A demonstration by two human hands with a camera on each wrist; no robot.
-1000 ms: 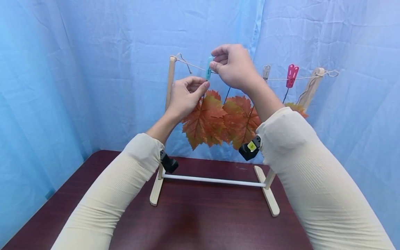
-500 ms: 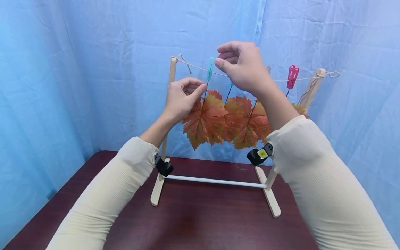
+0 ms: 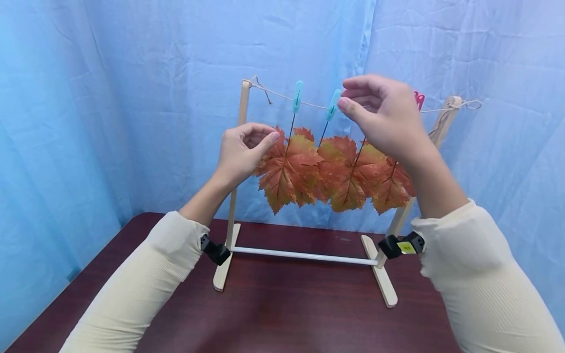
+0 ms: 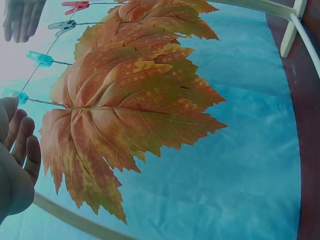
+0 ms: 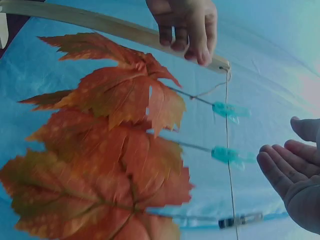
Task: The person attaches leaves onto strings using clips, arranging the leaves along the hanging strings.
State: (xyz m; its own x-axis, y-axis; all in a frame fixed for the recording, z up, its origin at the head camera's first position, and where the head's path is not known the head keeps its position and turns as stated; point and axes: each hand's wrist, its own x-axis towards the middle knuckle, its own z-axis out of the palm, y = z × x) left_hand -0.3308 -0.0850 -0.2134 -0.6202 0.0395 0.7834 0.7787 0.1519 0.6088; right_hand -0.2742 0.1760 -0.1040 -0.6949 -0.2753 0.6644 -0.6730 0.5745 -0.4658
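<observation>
My left hand (image 3: 244,154), holding nothing, hovers beside the leftmost red-orange maple leaf (image 3: 287,169), fingers loosely bent. That leaf hangs by its dark stem from a teal clothespin (image 3: 297,97) on the string (image 3: 315,105). A second teal clothespin (image 3: 334,104) holds another stem to its right. My right hand (image 3: 388,113) is in the air in front of the string's right part, thumb apart from the fingers, with nothing in its grasp. It hides a grey clothespin (image 4: 62,24) in the head view and partly covers a pink clothespin (image 3: 419,100). Several leaves overlap in a row.
The string spans two wooden posts (image 3: 244,103) of a stand. A white rod (image 3: 304,255) joins the stand's wooden feet (image 3: 385,287) on the dark red table (image 3: 273,304). Light blue cloth (image 3: 154,122) hangs behind and at the sides.
My right hand has let go of the left teal clothespin and moved right. My left hand has released the stem and drawn down and left. The leaf stays hanging.
</observation>
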